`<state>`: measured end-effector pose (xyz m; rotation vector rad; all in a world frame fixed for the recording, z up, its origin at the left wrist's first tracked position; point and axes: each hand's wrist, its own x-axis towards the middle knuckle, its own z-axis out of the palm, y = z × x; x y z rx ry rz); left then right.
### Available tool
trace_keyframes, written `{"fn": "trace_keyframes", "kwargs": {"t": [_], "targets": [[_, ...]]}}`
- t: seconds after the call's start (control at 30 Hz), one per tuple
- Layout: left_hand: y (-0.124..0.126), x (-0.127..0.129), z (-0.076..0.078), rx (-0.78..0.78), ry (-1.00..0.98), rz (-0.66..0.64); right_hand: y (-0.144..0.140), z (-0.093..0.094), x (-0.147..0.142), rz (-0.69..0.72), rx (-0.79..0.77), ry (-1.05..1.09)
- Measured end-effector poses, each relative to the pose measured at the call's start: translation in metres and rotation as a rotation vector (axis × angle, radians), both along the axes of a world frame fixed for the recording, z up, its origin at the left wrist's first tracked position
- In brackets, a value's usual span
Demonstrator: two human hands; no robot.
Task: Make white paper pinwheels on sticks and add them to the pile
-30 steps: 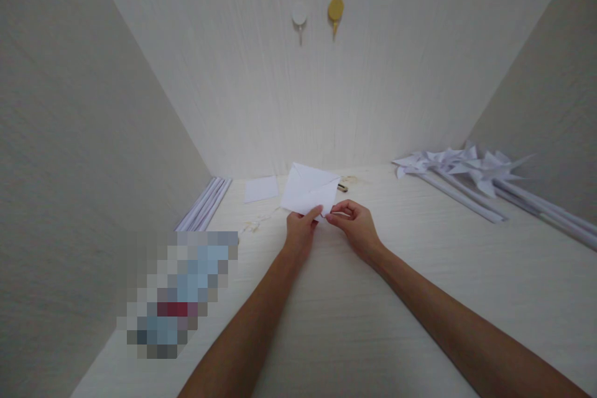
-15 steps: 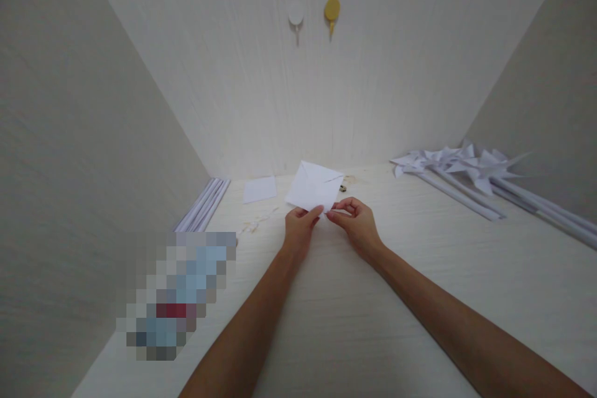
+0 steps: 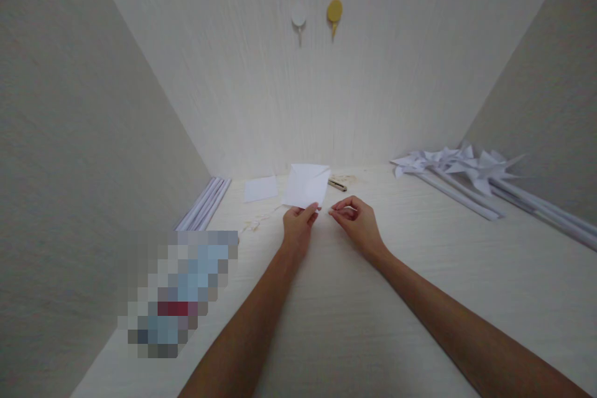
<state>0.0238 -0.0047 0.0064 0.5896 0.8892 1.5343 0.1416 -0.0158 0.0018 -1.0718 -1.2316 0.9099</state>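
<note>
My left hand [image 3: 298, 224] pinches the lower edge of a white square of paper [image 3: 306, 185], thumb on top. Slits or crease lines run in from the paper's upper corners. Just to the right, my right hand [image 3: 355, 219] is apart from the paper, its thumb and forefinger closed together. Something tiny and whitish shows at those fingertips, too small to name. Behind the paper's right edge lies what looks like a utility knife [image 3: 337, 185], partly covered by the sheet.
Another paper sheet [image 3: 261, 189] lies at the back left, near rolled paper sticks [image 3: 204, 204]. Small scraps [image 3: 252, 225] are on the table [image 3: 354, 323]. Paper pinwheels [image 3: 485, 168] on sticks lie at the right. A blurred patch [image 3: 186, 292] covers the left. Two hooks [image 3: 334, 11] are on the wall.
My right hand has come away from the paper's lower corner. The paper has turned and shifted slightly left in my left hand, uncovering more of the knife.
</note>
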Motion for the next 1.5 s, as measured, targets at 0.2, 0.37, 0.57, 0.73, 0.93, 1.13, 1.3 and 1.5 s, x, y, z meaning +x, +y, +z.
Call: {"fn": "trace_keyframes", "kwargs": {"t": [0.2,0.37,0.57,0.73,0.93,1.13,1.3,1.5], "targets": [[0.003,-0.009,0.006,-0.042,-0.222,0.056,0.031,0.002,0.013,-0.246,0.11,-0.489],[0.002,-0.016,0.009,-0.042,-0.303,0.063,0.067,0.012,0.005,-0.312,0.102,-1.03],[0.003,-0.025,0.014,-0.051,-0.381,0.074,0.088,0.014,-0.004,-0.289,-0.073,-1.312],[0.004,-0.024,0.014,-0.054,-0.392,0.061,0.093,0.011,-0.004,-0.199,0.012,-1.449],[0.004,-0.024,0.015,-0.09,-0.397,0.113,0.085,0.014,0.002,-0.21,0.004,-1.396],[0.007,-0.023,0.012,-0.047,-0.37,0.173,0.051,0.006,0.001,-0.073,-0.108,-0.372],[0.006,-0.02,0.009,-0.058,-0.282,0.191,0.003,0.001,-0.012,0.111,-0.274,0.179],[0.004,-0.016,0.006,-0.014,-0.112,0.191,-0.02,0.0,-0.025,0.29,-0.257,0.124]]}}
